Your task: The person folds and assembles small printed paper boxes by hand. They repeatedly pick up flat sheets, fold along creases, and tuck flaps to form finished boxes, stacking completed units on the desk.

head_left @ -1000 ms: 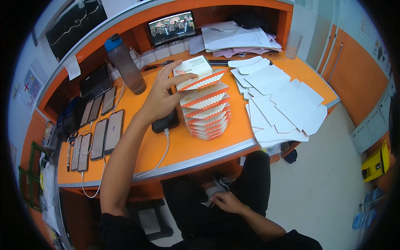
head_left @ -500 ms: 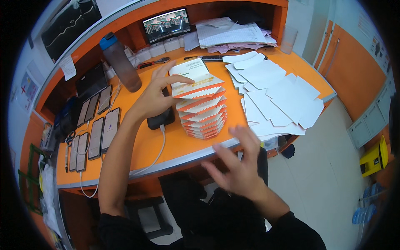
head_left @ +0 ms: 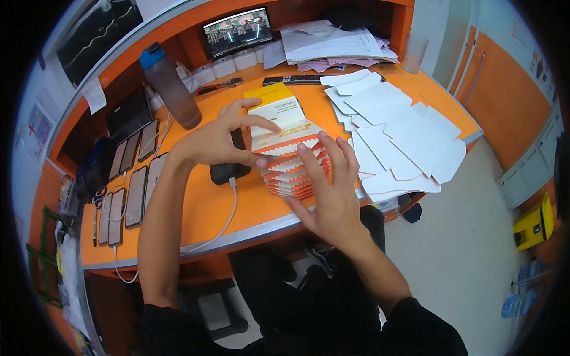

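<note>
A stack of folded paper cartons (head_left: 279,169) leans in a fan near the desk's front edge, its red and white toothed edges facing me. The uppermost carton (head_left: 286,110) shows a white panel and a yellow flap at its far end. My left hand (head_left: 211,139) grips the stack's left side, fingers over the uppermost carton and thumb below at the toothed edges. On the right side, my right hand (head_left: 335,207) clasps the stack with its fingers along the toothed edges and its thumb at the lower end. Both hands partly cover the cartons.
Flat white card pieces (head_left: 395,130) lie spread on the right. A black power bank (head_left: 228,172) with a white cable sits beside the stack. Several phones (head_left: 136,193) lie at left. A bottle (head_left: 172,89), pliers (head_left: 219,86), a screen (head_left: 237,32) and papers (head_left: 332,44) stand behind.
My right hand has come up from the desk's front edge onto the stack. The stack has tilted and shifted slightly, showing the yellow flap. My left hand has moved slightly right and down with it.
</note>
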Motion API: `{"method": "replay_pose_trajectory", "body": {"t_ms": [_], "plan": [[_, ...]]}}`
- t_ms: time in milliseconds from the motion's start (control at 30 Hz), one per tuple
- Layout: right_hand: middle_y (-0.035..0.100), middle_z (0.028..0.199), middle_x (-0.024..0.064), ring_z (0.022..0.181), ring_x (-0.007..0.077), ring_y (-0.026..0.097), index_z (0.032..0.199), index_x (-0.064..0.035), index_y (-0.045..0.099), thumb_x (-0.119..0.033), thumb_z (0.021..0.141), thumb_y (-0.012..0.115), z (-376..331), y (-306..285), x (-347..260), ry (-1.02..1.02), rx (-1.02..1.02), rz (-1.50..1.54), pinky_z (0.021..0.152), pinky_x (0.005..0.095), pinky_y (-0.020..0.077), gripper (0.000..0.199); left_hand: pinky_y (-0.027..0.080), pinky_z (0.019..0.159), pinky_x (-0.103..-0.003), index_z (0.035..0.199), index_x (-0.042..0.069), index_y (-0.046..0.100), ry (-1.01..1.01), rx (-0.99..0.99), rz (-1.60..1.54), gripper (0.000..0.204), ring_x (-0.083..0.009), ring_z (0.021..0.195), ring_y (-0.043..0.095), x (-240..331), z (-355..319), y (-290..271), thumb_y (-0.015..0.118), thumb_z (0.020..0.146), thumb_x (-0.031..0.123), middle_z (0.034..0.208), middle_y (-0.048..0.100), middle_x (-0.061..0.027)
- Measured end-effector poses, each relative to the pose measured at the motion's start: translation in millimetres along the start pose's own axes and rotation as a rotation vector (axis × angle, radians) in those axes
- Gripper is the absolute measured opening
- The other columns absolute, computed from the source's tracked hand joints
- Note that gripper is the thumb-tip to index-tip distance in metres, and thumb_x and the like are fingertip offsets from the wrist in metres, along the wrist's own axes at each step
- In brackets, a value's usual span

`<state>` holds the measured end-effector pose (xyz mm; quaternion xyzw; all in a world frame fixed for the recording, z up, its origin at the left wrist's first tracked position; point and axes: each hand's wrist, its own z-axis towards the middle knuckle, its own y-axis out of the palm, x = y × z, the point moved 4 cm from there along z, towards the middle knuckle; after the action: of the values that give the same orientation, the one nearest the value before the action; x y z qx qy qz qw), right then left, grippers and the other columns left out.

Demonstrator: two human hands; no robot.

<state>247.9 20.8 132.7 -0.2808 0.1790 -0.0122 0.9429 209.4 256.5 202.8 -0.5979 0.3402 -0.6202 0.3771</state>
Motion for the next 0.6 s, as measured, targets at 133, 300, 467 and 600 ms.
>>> {"method": "replay_pose_trajectory", "body": {"t_ms": [133, 300, 467, 600], "plan": [[0.033, 0.150, 0.0249, 0.135, 0.0488, 0.036, 0.148, -0.0151, 0.046, -0.012, 0.072, 0.088, -1, 2, 3, 0.032, 0.023, 0.069, 0.106, 0.0551, 0.0399, 0.087, 0.033, 0.117, -0.052, 0.139, 0.023, 0.062, 0.120, -0.025, -0.099, 0.079, -0.0404, 0.144, 0.036, -11, 13, -17, 0.088, 0.071, 0.053, 0.154, 0.042, -0.0210], [0.037, 0.147, 0.0259, 0.132, 0.0459, 0.041, 0.140, -0.0109, 0.050, -0.010, 0.071, 0.089, -4, 4, 6, 0.047, 0.057, 0.117, 0.104, 0.0513, 0.0418, 0.079, 0.045, 0.103, -0.041, 0.140, 0.009, 0.059, -0.057, 0.048, -0.131, 0.069, -0.0266, 0.119, 0.058, -22, 45, -33, 0.075, 0.088, 0.052, 0.126, 0.063, -0.0157], [0.040, 0.143, 0.0269, 0.131, 0.0455, 0.043, 0.134, -0.0074, 0.051, -0.010, 0.071, 0.089, -4, 5, 3, 0.030, 0.061, 0.089, 0.104, 0.0530, 0.0409, 0.074, 0.048, 0.095, -0.034, 0.130, 0.002, 0.060, -0.132, 0.272, 0.044, 0.063, -0.0217, 0.110, 0.060, -50, 83, -29, 0.068, 0.094, 0.053, 0.111, 0.067, -0.0112], [0.046, 0.138, 0.0256, 0.130, 0.0474, 0.044, 0.123, -0.0053, 0.053, -0.009, 0.070, 0.089, -5, 6, 4, 0.030, 0.046, 0.063, 0.103, 0.0554, 0.0403, 0.064, 0.047, 0.098, -0.037, 0.131, 0.005, 0.059, -0.216, 0.171, -0.187, 0.059, -0.0258, 0.115, 0.060, -64, 95, -12, 0.067, 0.095, 0.051, 0.115, 0.067, -0.0149]]}}
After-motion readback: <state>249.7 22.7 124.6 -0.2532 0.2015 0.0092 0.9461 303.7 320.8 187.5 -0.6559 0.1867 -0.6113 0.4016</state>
